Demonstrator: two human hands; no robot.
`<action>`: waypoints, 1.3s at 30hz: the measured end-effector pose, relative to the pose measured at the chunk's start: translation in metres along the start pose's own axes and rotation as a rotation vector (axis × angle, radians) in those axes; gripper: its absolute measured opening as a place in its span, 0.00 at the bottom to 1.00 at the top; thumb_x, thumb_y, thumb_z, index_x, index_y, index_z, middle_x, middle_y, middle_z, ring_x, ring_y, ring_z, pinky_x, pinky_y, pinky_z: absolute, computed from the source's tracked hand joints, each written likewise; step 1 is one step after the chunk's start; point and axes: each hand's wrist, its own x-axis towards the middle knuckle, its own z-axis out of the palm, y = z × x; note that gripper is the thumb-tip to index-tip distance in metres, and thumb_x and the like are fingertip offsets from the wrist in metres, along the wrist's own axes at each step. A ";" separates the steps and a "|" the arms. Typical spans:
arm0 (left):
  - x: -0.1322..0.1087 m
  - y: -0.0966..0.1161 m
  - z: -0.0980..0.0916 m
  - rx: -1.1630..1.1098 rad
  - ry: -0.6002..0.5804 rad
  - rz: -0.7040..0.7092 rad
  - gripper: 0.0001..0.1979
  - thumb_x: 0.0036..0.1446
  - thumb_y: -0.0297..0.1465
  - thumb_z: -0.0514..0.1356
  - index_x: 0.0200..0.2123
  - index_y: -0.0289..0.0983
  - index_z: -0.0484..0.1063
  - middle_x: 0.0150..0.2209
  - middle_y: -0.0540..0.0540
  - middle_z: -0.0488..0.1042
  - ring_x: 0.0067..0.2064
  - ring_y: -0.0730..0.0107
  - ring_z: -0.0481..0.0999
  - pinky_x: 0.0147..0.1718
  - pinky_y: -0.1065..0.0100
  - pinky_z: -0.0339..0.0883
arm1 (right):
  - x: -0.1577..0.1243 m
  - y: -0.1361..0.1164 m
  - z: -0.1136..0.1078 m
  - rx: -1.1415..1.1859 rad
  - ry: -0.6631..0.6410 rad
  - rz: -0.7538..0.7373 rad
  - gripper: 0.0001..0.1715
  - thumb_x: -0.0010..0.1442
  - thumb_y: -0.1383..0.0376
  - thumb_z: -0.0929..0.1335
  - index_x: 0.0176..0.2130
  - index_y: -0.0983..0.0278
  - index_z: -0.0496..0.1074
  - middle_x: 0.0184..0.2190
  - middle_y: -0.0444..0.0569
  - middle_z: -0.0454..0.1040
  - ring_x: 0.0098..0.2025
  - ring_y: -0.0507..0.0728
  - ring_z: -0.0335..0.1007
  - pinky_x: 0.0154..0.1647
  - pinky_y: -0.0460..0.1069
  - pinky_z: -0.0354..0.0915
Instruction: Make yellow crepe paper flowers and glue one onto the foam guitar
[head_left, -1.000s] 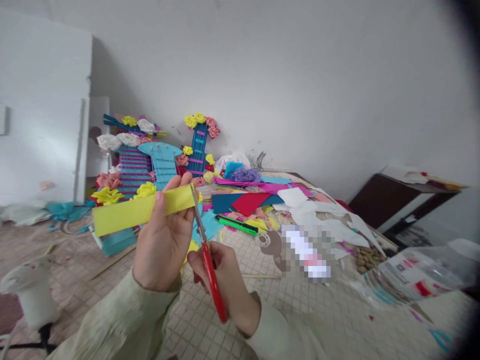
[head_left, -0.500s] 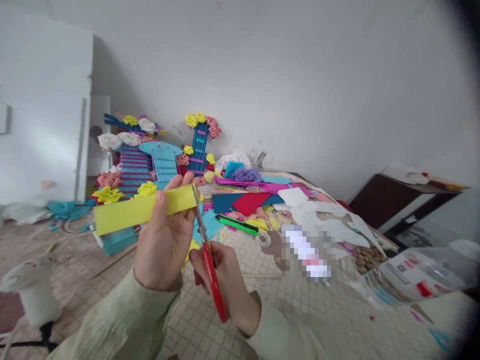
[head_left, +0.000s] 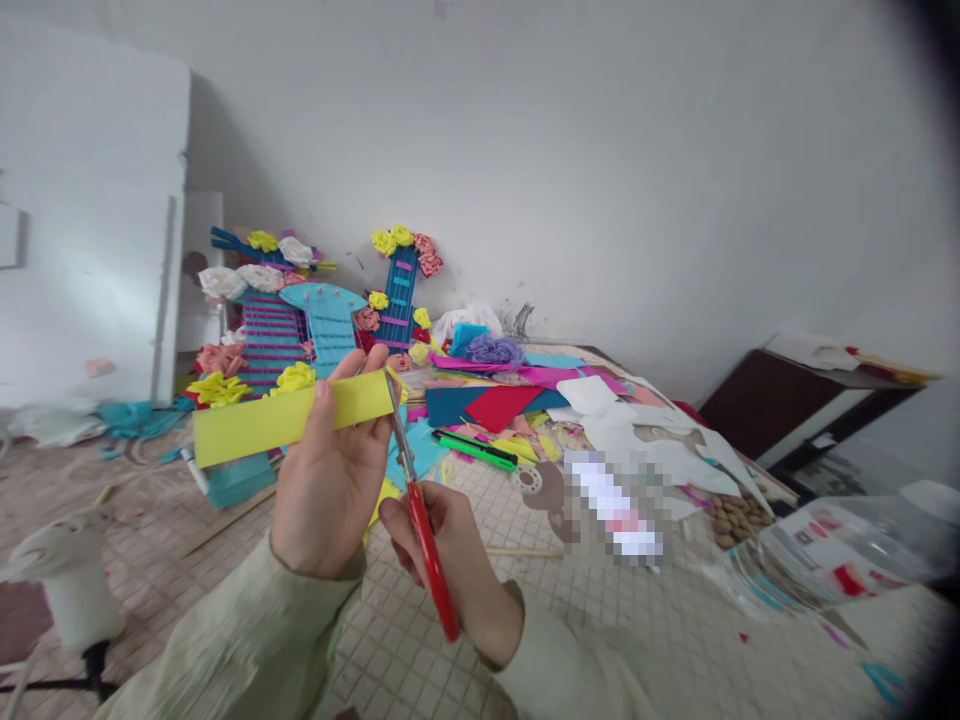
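Note:
A yellow paper strip lies across the fingers of my left hand, pinned there by the thumb. Its right end meets the blades of the red-handled scissors, which point up and away from me. My right hand is wrapped round the scissor handles, partly hiding the finger loops. The blades look nearly closed at the strip's edge. Behind the strip stand blue panels with strings and paper flowers, and a yellow flower shows just above it.
A green utility knife rests on the table among coloured paper scraps. Further right are white paper pieces, a pile of brown pebbles and a clear plastic container. A white glue gun stands at the left.
Hardly anything differs. The view has shifted very slightly, and both hands, the strip and the scissors keep almost the same position.

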 end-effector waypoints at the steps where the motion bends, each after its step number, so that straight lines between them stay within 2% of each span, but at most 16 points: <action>1: 0.000 0.000 0.000 0.002 -0.003 0.002 0.15 0.61 0.34 0.47 0.41 0.38 0.71 0.49 0.46 0.72 0.54 0.68 0.66 0.53 0.70 0.61 | 0.000 0.000 0.000 -0.005 -0.001 -0.008 0.20 0.49 0.56 0.70 0.22 0.64 0.58 0.13 0.36 0.55 0.13 0.44 0.46 0.13 0.41 0.45; 10: -0.001 -0.001 -0.003 0.024 -0.043 0.016 0.14 0.60 0.35 0.48 0.41 0.39 0.71 0.49 0.47 0.72 0.55 0.67 0.65 0.56 0.68 0.57 | -0.001 -0.003 -0.003 -0.054 -0.009 -0.007 0.23 0.51 0.50 0.67 0.23 0.64 0.58 0.13 0.37 0.56 0.14 0.44 0.47 0.14 0.42 0.45; 18: 0.000 0.000 -0.003 0.006 -0.015 -0.006 0.15 0.60 0.35 0.47 0.40 0.38 0.72 0.48 0.47 0.73 0.55 0.67 0.66 0.54 0.70 0.59 | -0.002 -0.003 -0.002 -0.047 0.002 0.011 0.23 0.49 0.51 0.69 0.22 0.64 0.58 0.13 0.37 0.55 0.14 0.44 0.46 0.14 0.42 0.44; 30: 0.002 0.000 -0.004 0.010 0.019 -0.033 0.13 0.60 0.35 0.49 0.39 0.41 0.72 0.47 0.50 0.73 0.54 0.68 0.65 0.55 0.68 0.58 | 0.002 0.001 -0.007 -0.048 -0.091 0.046 0.25 0.52 0.46 0.65 0.24 0.64 0.58 0.14 0.37 0.57 0.13 0.44 0.50 0.13 0.41 0.45; 34: 0.007 0.002 -0.009 -0.026 0.032 -0.076 0.11 0.58 0.35 0.50 0.36 0.44 0.73 0.44 0.53 0.73 0.50 0.68 0.68 0.44 0.72 0.67 | 0.001 -0.011 -0.009 0.040 -0.192 0.120 0.26 0.51 0.46 0.65 0.22 0.65 0.58 0.13 0.37 0.58 0.12 0.44 0.49 0.11 0.40 0.44; 36: 0.012 0.002 -0.014 -0.060 0.040 -0.121 0.10 0.58 0.35 0.51 0.36 0.46 0.73 0.41 0.54 0.74 0.43 0.71 0.71 0.37 0.73 0.69 | 0.000 -0.018 -0.011 0.065 -0.260 0.171 0.26 0.53 0.48 0.64 0.21 0.65 0.58 0.13 0.37 0.58 0.11 0.43 0.49 0.11 0.40 0.43; 39: 0.021 0.002 -0.022 -0.096 0.113 -0.199 0.12 0.60 0.34 0.49 0.35 0.45 0.72 0.33 0.53 0.74 0.33 0.74 0.72 0.30 0.73 0.68 | -0.002 -0.021 -0.014 0.132 -0.344 0.254 0.25 0.55 0.49 0.63 0.21 0.66 0.58 0.14 0.37 0.59 0.12 0.43 0.50 0.12 0.40 0.45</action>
